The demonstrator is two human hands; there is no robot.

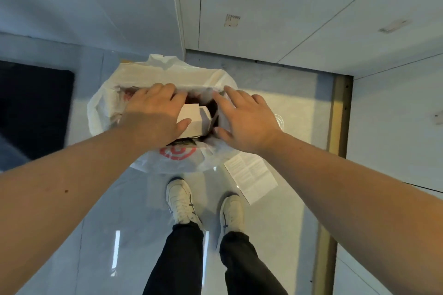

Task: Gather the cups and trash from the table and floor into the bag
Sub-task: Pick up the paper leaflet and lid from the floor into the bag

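Observation:
A white plastic bag [167,74] with a red logo stands open on the glossy floor in front of my feet. Inside its mouth lies a white cardboard box [194,120] among other trash. My left hand [153,115] is over the bag's left side, its fingers and thumb around the box. My right hand [244,117] hovers over the bag's right rim with fingers spread, touching the plastic edge and holding nothing. A white printed paper sheet [250,177] lies flat on the floor just right of the bag.
A dark mat [33,108] covers the floor at the left. White cabinet panels [263,7] rise behind and to the right of the bag. A brass floor strip [335,127] runs along the right. My two white shoes [182,201] stand right behind the bag.

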